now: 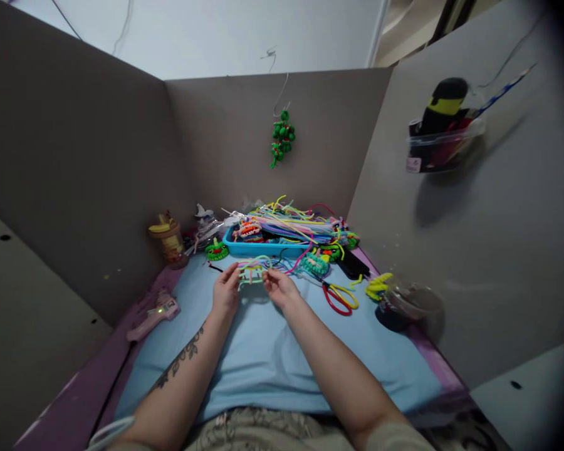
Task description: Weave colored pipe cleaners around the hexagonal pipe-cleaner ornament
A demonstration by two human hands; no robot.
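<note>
Between my two hands is a pale green pipe cleaner piece, bent into a small ladder-like shape above the blue cloth. My left hand pinches its left end. The fingers of my right hand are closed on its right end. Loose coloured pipe cleaners lie just behind it, partly hidden by my fingers. Right of my right hand are scissors with red and yellow handles. A teal fuzzy figure sits behind the scissors, and a green one stands behind my left hand.
A blue tray heaped with pipe cleaners stands at the back. A pink glue gun lies left, near a drink cup. At right are a black phone and a clear cup. Grey panels enclose three sides.
</note>
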